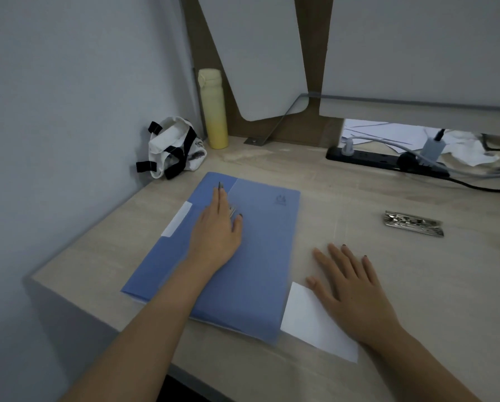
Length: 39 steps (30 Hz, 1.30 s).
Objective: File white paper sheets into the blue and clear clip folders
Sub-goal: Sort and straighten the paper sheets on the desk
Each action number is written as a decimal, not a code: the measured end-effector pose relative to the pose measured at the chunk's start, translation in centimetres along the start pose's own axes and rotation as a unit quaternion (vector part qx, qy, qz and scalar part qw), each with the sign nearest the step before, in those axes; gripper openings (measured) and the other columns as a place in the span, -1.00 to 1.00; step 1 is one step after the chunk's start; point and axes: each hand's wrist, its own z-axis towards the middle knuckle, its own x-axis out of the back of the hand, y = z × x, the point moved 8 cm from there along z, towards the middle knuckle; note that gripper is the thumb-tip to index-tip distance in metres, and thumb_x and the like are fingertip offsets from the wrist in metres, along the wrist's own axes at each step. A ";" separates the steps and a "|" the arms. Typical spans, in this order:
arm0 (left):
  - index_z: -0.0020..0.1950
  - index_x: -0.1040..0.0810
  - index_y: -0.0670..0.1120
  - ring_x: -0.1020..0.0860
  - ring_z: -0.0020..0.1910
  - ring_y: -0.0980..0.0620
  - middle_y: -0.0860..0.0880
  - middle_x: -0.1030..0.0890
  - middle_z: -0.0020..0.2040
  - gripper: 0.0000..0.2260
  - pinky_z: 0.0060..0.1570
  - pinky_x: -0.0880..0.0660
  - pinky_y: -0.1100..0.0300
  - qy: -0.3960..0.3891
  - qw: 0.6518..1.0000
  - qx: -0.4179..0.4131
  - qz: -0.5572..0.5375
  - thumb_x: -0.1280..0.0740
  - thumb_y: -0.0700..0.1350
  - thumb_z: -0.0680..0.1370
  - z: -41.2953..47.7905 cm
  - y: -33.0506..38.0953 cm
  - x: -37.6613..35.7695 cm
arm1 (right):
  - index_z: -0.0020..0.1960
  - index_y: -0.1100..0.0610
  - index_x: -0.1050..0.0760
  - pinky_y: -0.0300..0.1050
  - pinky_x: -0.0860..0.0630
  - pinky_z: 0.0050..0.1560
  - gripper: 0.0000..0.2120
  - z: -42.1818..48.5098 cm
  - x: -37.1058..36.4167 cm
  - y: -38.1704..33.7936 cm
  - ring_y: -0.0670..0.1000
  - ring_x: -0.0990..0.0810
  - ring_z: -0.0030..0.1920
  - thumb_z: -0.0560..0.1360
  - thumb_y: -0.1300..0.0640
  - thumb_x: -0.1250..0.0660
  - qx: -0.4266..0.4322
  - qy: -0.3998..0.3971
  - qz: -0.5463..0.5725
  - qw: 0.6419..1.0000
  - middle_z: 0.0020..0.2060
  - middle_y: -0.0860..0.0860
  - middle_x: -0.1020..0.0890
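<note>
- One white cloth bag (pixel 173 146) with black straps sits slumped at the far left of the worktop (pixel 359 198), against the wall.
- Just to its right, a pale yellow bottle (pixel 214 108) stands upright in the corner.
- Nearer the person, the blue folder (pixel 257 256) lies closed and flat on the worktop, turned at an angle, with a white label (pixel 177 219) on its left edge.
- The left hand (pixel 217 230) rests palm down on the upper left part of the folder, its fingers straight and close together and its thumb out to the side. A small metal glint shows beside the fingers.
- A white paper strip (pixel 315 323) lies just beside the folder's near right corner.
- The right hand (pixel 350 285) lies flat with its fingers spread. Its heel is on the strip and its fingers are on the pale surface beyond. Whether a clear cover lies beneath it is hard to tell.
- Farther right, a metal clip piece (pixel 413 223) lies on its own.
- Along the back right are a black power strip (pixel 388 161) with plugs and cables, loose white sheets (pixel 373 132) and crumpled paper (pixel 469 149).
</note>
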 end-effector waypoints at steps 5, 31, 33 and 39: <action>0.54 0.07 -0.17 -0.02 0.54 -0.06 -0.12 0.03 0.57 -0.46 0.49 0.00 0.05 -0.064 0.987 -0.016 0.149 0.01 0.03 0.64 1.8 -1.0 -1.9 | 0.50 -0.18 0.11 -0.10 0.37 0.40 0.03 0.1 0.3 -0.1 -0.06 0.17 0.53 0.12 -0.44 0.69 0.003 0.001 -0.004 1.000 0.54 -0.10 0.03; 0.54 0.02 -0.09 0.17 0.55 0.01 -0.09 0.09 0.57 -0.51 0.48 0.24 0.14 -0.166 0.963 -0.208 0.047 0.05 0.04 0.64 0.2 19.6 -16.2 | 0.40 0.25 -0.31 0.05 -0.16 0.42 -0.57 6.3 5.0 13.5 0.22 -0.29 0.39 0.56 0.14 -0.17 -0.099 0.130 0.035 0.986 0.36 0.22 -0.39; 0.54 0.07 -0.07 0.20 0.54 0.02 -0.08 0.13 0.57 -0.48 0.47 0.29 0.15 -0.168 0.963 -0.205 0.054 0.13 0.10 0.62 0.3 19.4 -17.0 | 0.34 0.25 -0.40 0.08 -0.31 0.31 -0.58 6.8 5.0 13.7 0.26 -0.43 0.25 0.53 0.11 -0.15 -0.093 0.160 0.010 0.983 0.22 0.23 -0.50; 0.54 0.13 -0.03 0.23 0.54 0.06 -0.04 0.16 0.57 -0.48 0.45 0.32 0.16 -0.145 0.967 -0.199 0.072 0.12 0.12 0.62 0.3 19.1 -17.7 | 0.21 0.19 -0.53 0.08 -0.46 0.10 -0.59 7.3 5.0 13.7 0.25 -0.52 0.04 0.51 0.06 -0.08 -0.073 0.216 -0.033 0.973 0.04 0.20 -0.57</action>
